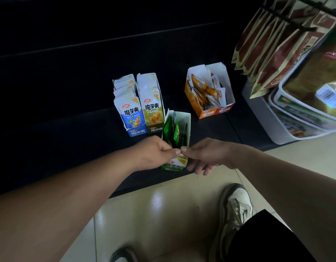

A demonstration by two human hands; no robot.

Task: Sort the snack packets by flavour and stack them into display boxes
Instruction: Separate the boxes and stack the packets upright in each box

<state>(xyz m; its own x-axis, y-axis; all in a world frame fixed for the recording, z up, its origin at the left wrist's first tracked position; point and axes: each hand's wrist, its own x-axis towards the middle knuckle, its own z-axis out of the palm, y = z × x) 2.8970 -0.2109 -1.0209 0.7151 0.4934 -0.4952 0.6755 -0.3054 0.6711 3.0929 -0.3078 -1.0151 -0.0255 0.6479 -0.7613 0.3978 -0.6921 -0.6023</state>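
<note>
A green display box [185, 120] stands on the dark low shelf, with green snack packets [168, 130] leaning loosely inside. My left hand [154, 151] and my right hand [206, 154] meet over its near end; both pinch a packet [180, 160] at the box's front. Behind it, a blue display box [134, 132] and an olive display box [155, 129] are full of upright packets. An orange display box [206, 112] at the back right holds orange packets [203, 91] in disorder.
A white bin [267, 118] of large snack bags stands at the right, with brown bags [272, 46] hanging from a rack above it. The shelf's front edge [159, 184] meets a tiled floor, where my shoes [235, 208] stand.
</note>
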